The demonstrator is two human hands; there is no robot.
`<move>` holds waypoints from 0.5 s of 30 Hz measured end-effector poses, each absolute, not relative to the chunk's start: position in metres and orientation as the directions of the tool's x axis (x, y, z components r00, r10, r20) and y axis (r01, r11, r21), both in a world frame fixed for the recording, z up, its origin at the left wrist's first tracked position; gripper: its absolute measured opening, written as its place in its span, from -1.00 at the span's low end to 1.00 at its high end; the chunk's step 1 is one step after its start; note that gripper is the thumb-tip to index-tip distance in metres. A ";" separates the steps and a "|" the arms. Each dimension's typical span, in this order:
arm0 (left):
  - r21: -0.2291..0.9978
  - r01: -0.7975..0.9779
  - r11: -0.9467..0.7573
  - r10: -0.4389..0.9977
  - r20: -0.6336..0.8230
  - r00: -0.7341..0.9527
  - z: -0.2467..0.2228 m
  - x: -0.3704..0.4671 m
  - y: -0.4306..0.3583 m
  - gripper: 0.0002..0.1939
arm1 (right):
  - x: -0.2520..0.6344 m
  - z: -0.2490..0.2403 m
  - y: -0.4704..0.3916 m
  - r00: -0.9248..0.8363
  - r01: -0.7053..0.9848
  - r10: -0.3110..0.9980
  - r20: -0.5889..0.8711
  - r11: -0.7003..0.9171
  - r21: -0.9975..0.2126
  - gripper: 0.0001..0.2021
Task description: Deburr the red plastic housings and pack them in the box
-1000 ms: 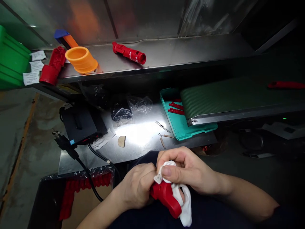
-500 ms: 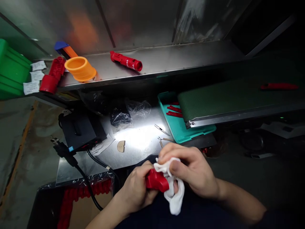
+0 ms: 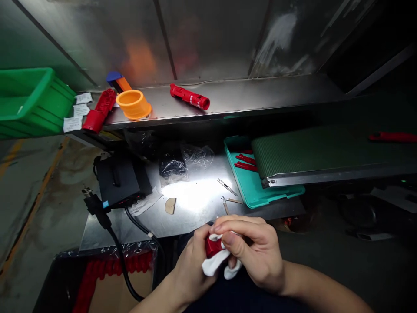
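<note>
Near the bottom centre, my left hand (image 3: 193, 266) is wrapped round a red plastic part (image 3: 213, 247), most of which is hidden by the fingers. My right hand (image 3: 256, 252) pinches a white cloth (image 3: 215, 262) against the right side of that part, with the cloth's ends hanging below the fingers. The two hands are close together in front of the metal table's near edge. Just beyond them lie small pliers (image 3: 232, 201) and a slim metal tool (image 3: 227, 187). A tan rounded piece (image 3: 170, 205) rests on the table.
A teal tray (image 3: 250, 191) holding red strips sits under the end of a green conveyor (image 3: 302, 152). A black box (image 3: 119, 180) with cables stands left. The shelf (image 3: 241, 93) bears a red tube (image 3: 190, 97), orange ring (image 3: 133, 104) and green bin (image 3: 39, 100).
My right hand has moved left, closer to my left hand, and the cloth is now bunched over the red part. The surroundings have shifted right and down in the view.
</note>
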State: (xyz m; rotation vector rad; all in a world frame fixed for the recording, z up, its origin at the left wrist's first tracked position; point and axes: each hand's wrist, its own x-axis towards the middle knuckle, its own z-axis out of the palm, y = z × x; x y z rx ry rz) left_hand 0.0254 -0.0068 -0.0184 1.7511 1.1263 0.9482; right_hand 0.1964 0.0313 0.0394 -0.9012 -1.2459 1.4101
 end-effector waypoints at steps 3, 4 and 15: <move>0.896 0.341 -0.284 0.943 0.196 0.270 -0.034 0.018 -0.016 -0.52 | 0.193 0.037 0.031 -0.333 -0.297 0.934 -0.134 -0.239 -0.924 -0.79; 0.890 0.341 -0.303 0.941 0.224 0.252 -0.039 0.015 -0.019 -0.52 | 0.191 0.036 0.031 -0.367 -0.301 0.908 -0.200 -0.320 -0.898 -0.75; 0.911 -0.220 0.348 0.829 -0.409 -0.381 -0.049 -0.020 -0.009 -0.70 | 0.160 -0.114 0.098 -0.360 0.590 0.800 -0.480 -0.203 -0.781 -0.49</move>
